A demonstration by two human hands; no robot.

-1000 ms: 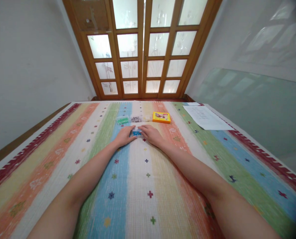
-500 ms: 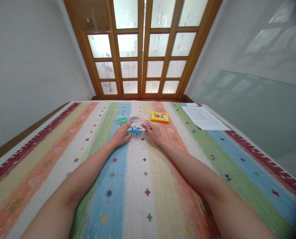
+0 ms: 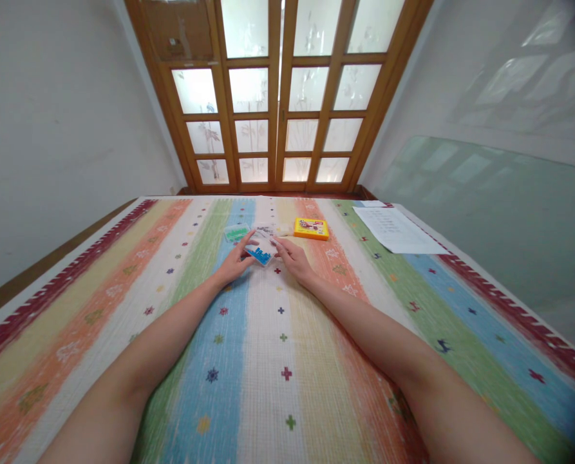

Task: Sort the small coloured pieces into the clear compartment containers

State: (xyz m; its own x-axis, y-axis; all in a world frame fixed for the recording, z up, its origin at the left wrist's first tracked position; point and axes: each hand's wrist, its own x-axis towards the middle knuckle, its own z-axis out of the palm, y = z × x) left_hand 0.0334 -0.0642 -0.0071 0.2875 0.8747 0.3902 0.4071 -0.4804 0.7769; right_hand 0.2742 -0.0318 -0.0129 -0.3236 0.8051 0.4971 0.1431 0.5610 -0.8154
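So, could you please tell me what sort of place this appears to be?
It looks like a room in a home, perhaps a dining area: there are a striped, patterned tablecloth, wooden doors with frosted panes, and plain pale walls.

Bare forearms [image 3: 177,335], bare wrists [image 3: 217,279]; slim fingers [image 3: 245,241]
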